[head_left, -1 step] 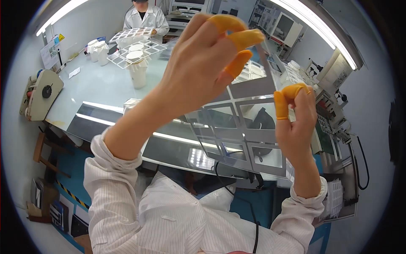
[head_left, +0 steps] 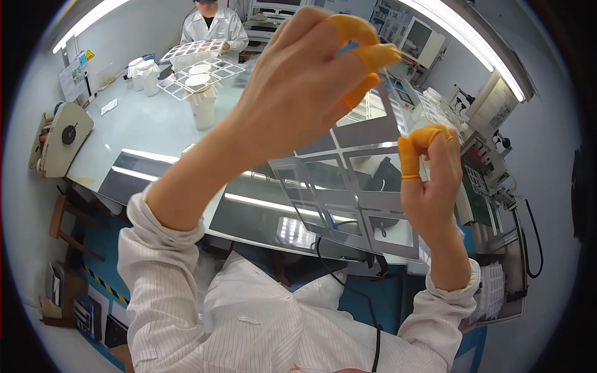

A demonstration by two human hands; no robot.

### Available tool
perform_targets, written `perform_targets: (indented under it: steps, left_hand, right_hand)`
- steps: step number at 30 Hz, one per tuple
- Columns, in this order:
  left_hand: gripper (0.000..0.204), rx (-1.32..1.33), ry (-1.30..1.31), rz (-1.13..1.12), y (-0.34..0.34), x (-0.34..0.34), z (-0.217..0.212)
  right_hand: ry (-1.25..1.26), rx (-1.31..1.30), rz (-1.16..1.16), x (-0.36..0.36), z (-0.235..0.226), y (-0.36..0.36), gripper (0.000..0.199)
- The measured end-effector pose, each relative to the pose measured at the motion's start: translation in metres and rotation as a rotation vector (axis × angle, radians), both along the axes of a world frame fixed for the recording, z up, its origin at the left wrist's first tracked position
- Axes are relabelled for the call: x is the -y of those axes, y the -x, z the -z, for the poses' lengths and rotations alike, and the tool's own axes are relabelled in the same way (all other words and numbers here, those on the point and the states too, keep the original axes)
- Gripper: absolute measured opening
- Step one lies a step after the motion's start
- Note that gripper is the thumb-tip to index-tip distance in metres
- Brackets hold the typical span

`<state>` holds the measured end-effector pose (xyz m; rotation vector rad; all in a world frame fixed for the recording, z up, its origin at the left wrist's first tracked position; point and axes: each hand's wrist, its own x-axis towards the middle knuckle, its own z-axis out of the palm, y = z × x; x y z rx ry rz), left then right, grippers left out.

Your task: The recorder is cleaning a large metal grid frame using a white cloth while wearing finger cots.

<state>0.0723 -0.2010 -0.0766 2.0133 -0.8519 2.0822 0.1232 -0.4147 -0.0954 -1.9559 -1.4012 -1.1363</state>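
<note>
By the table's left corner, a beige, rounded machine (head_left: pixel 59 140) with a black knob. On the wall behind, a white board (head_left: pixel 76 81) with print too small to read, beside a yellow triangular warning sticker (head_left: pixel 90 55). On the glossy pale table (head_left: pixel 137 127), toward the left edge, a small white paper slip (head_left: pixel 109 107); along the near edge, a dark, mirror-smooth panel (head_left: pixel 134 181). Toward the far edge, white covered jars (head_left: pixel 149 82), then thin white lattice frames (head_left: pixel 180 84) atop a translucent white container (head_left: pixel 202 113). At the far edge, a co-worker in a white coat (head_left: pixel 214 28).

Raised above the table, a left hand (head_left: pixel 292 87) in yellow finger cots, curled and pinching at the upper end of a grey, metallic-looking sheet (head_left: pixel 370 132); contact partly hidden. Sheet tilted in the air over the near edge, pierced by rectangular openings. At its right edge, a right hand (head_left: pixel 435 186), similarly cotted, bent fingers closed on the rim. Farther right, a metal instrument with black knobs (head_left: pixel 497 133).
</note>
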Motion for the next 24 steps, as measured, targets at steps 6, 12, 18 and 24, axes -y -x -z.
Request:
perform_targets:
  steps: [6,12,18,24]
  left_hand:
    - [0.017,0.589,-0.857,-0.416,-0.022,-0.020,-0.053]
    - [0.016,0.232,-0.602,-0.192,-0.015,-0.012,-0.010]
    - [0.021,-0.035,-0.052,0.053,-0.011,0.021,0.050]
    - [0.011,-0.749,0.541,0.578,0.009,0.022,0.057]
  right_hand:
    - [0.018,0.090,-0.070,-0.003,0.011,-0.001,0.018]
    - [-0.043,-0.042,-0.094,-0.004,0.013,-0.002,0.017]
    - [-0.210,-0.164,-0.120,-0.008,0.018,-0.020,0.007]
    - [-0.300,-0.687,-0.478,-0.021,0.023,-0.035,0.005]
